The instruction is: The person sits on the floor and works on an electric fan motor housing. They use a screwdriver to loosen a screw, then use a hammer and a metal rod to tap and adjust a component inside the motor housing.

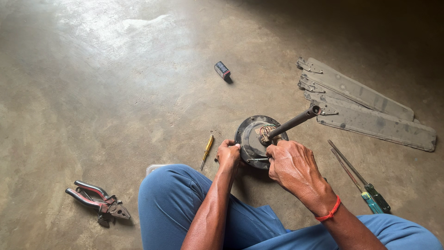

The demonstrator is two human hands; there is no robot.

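Note:
A round dark ceiling-fan motor (252, 133) lies on the concrete floor in front of my knees, its down rod (296, 120) sticking out to the upper right with wires at its base. My left hand (228, 154) grips the motor's near left rim. My right hand (290, 165), with a red thread around the wrist, rests over the near right rim, and a thin metal tool shaft (257, 160) pokes out from under it across the housing.
Three dusty fan blades (365, 109) lie stacked at the right. Two long screwdrivers (358, 178) with green handles lie beside my right arm. A small yellow screwdriver (207, 148) lies left of the motor, pliers (99, 201) at lower left, a small dark box (222, 70) farther off.

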